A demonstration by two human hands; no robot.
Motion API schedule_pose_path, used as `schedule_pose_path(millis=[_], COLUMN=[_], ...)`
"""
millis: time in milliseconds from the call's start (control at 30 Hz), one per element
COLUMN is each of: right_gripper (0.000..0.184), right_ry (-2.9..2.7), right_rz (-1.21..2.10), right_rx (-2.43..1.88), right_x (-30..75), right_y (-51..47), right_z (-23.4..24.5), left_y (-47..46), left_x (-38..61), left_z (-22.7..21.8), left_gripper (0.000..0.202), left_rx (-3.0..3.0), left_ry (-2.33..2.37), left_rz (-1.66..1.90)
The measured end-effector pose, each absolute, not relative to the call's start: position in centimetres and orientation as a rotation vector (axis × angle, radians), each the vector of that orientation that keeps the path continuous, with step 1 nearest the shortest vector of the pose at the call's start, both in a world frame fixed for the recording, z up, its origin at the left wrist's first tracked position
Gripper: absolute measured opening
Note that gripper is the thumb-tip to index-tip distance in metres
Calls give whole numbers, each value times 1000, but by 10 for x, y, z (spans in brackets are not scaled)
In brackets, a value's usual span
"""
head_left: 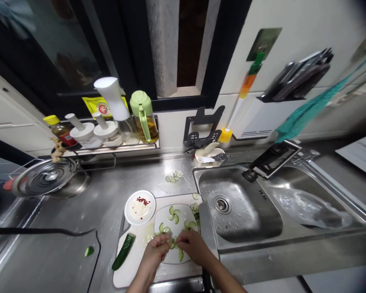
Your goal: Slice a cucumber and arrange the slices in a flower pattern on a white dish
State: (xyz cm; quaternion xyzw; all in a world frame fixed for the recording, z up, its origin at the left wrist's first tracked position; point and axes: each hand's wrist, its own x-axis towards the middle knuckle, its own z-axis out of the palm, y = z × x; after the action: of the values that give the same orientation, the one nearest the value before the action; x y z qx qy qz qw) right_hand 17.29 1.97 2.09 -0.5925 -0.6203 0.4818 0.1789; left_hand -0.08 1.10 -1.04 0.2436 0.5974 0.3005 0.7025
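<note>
My left hand [157,252] and my right hand [195,246] are over a white square plate [167,211]. A cucumber slice [173,243] is between them, at the fingertips of my right hand. The fingers of my left hand are pinched close beside it; what they hold, if anything, cannot be made out. Curved cucumber slices [174,213] lie in petal-like groups on the plate, partly hidden by my hands. Under the plate is a white cutting board [123,278], with a length of cucumber [123,251] on its left and a knife [208,228] along its right edge.
A round white dish [140,220] with red bits overlaps the board's upper left corner. Thin slices [173,176] lie on the steel counter behind, and a cucumber end [89,251] sits to the left. The sink [240,219] is at the right; a condiment rack [116,149] stands at the back.
</note>
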Motion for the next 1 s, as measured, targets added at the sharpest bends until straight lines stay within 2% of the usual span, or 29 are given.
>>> schedule_pose_path(millis=[167,333,567,1000], right_gripper=[23,19,19,19], right_ry=[-1973,-2296,-2408,-2497], right_rz=[1141,783,601,638], right_rx=[-1774,-1940,-1877,-1912], right_x=[169,164,162,161], right_y=[19,18,16,15], right_z=[23,21,12,-2], left_y=[2,-6,-8,-10], left_x=[0,6,11,15], left_z=[-12,-8,-4,2], left_gripper=[20,9,15,19], left_rx=[1013,1320,1501,1648], left_ry=[1429,1550,1605,1611], left_rz=[661,468,312,216])
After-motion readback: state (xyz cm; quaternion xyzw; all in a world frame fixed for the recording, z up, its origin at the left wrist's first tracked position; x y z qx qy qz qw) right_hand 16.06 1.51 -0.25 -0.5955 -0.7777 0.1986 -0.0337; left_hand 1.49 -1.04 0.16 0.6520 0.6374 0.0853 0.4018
